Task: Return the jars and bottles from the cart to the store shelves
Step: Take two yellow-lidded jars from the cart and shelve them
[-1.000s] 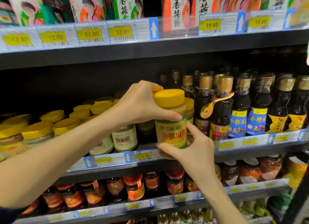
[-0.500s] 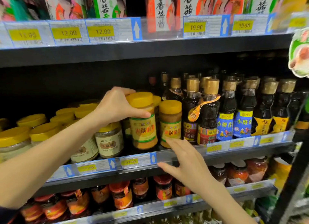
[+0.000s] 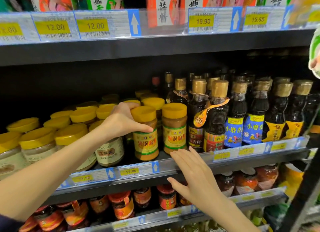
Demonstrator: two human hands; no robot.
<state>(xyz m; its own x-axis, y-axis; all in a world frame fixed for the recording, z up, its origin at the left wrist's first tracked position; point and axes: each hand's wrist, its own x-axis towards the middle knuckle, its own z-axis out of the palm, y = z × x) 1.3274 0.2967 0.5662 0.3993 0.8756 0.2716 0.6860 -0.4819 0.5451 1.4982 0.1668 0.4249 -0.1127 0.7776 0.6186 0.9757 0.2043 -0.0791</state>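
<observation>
Head view: since earlier frame, jar (image 3: pixel 146 133) set down on middle shelf (image 3: pixel 173 164), just beside matching jar (image 3: pixel 174 127), label faced outward. Left hand (image 3: pixel 123 121) clasped round jar's shoulder, likely for alignment. Right hand (image 3: pixel 194 176) withdrawn, spread wide, empty.

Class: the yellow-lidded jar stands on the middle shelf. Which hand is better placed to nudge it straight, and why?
Left. The left hand already grips the yellow-lidded jar near its lid; the right hand hangs open below the shelf edge, touching no jar.

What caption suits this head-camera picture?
Left hand grips a yellow-lidded jar on the shelf; right hand open below.
</observation>
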